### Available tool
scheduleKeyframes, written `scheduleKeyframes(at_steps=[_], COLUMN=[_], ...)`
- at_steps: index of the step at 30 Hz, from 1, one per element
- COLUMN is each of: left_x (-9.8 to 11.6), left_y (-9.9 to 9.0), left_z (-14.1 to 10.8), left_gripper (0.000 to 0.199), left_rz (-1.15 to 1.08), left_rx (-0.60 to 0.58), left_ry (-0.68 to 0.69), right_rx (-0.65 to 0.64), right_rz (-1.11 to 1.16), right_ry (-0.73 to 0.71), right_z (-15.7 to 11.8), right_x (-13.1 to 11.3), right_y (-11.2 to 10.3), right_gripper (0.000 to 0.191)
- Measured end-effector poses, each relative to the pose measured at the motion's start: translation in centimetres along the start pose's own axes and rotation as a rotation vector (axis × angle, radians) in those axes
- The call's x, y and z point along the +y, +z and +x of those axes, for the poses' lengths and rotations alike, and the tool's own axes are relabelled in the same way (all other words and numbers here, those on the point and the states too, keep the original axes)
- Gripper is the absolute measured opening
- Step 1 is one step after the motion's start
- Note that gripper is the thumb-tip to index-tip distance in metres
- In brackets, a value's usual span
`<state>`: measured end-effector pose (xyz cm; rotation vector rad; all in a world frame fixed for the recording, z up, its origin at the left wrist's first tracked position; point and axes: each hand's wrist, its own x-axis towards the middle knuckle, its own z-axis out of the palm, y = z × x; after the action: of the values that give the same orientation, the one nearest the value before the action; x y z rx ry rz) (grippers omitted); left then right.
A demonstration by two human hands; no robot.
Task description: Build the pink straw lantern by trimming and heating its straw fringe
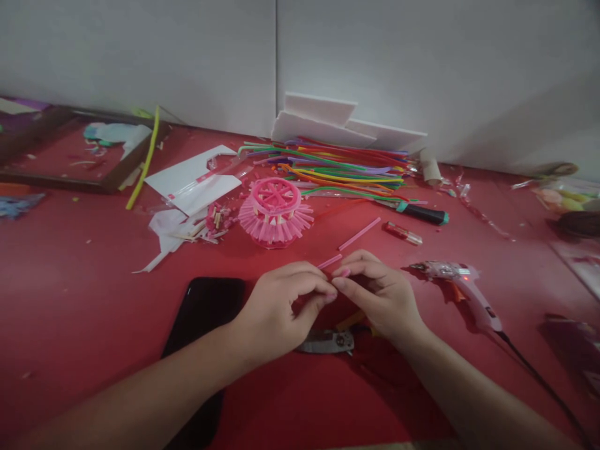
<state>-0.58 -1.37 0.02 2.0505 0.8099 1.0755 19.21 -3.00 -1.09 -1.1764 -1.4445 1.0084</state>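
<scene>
My left hand [285, 309] is closed in a pinch near the middle of the red table; whatever lies between its fingertips is too small to make out. Beside it, my right hand [375, 294] pinches a small pink piece [345, 272] between thumb and fingers. The fingertips of both hands nearly meet. Just beyond them lie a short pink stick [330, 261] and a longer pink stick [359, 234]. A round pink craft piece [275, 212] with a fringed side and a spoked top stands behind my left hand. Partly under my hands is a metal tool [328, 342].
A black phone [206, 312] lies left of my left hand. To the right are a glue gun [462, 287] with a cord, a lighter [403, 234] and a black-handled cutter [424, 214]. Colourful pipe cleaners [337, 169], a white card [192, 187] and a wooden frame [60, 181] sit behind.
</scene>
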Motion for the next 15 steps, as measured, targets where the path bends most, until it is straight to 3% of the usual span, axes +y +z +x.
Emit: scheduleKeyframes(at_steps=[6,15], left_x=[0.1,0.23], left_y=[0.21,0.2], left_z=[0.36,0.46], left_gripper=[0.012,0.011], left_rz=[-0.08,-0.105], left_rx=[-0.014,-0.036], left_ry=[-0.115,-0.171], right_rx=[0.049,0.056], right_rz=[0.008,0.012], right_ry=[-0.015,0.026], right_z=[0.02,0.02], right_x=[-0.09,-0.31], right_y=[-0.11,-0.16], right_gripper=[0.003,0.011])
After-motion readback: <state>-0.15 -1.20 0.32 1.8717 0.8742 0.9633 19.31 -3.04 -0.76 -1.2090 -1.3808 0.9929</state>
